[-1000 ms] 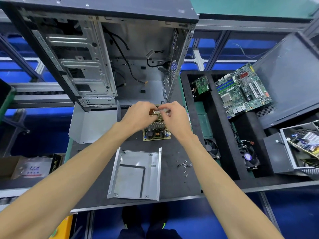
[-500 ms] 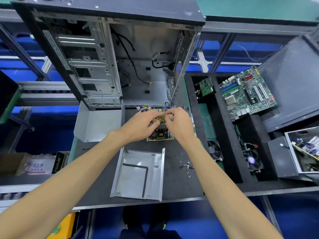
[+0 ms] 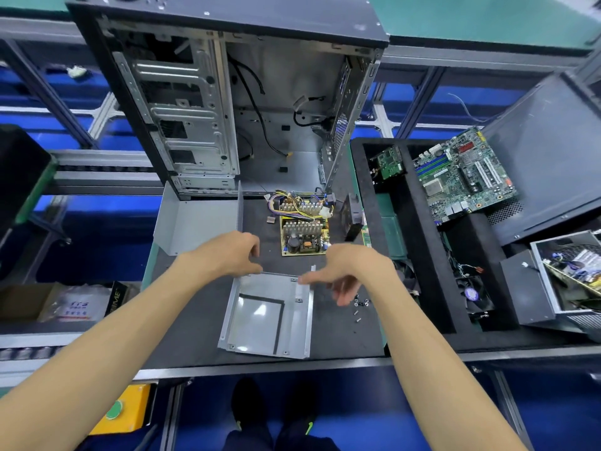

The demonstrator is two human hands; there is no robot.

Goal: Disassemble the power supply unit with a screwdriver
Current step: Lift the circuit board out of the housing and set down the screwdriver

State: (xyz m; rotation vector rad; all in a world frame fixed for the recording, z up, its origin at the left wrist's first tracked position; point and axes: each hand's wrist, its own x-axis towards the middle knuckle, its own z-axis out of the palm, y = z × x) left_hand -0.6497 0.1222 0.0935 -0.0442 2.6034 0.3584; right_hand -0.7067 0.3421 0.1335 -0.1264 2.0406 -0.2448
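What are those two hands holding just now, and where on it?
Nothing is clearly held. The left hand and right hand are at the far rim of the flat grey metal tray; whether the fingers grip it cannot be told.

Both hands have let go of the board (image 3: 304, 227) and drawn back, the left hand (image 3: 227, 252) and right hand (image 3: 344, 271) now at the tray's (image 3: 266, 317) far edge.

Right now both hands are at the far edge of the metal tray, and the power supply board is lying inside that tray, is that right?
Not quite. The head view shows the power supply board on the mat beyond the metal tray, not inside it. The left hand and right hand are at the tray's far edge.
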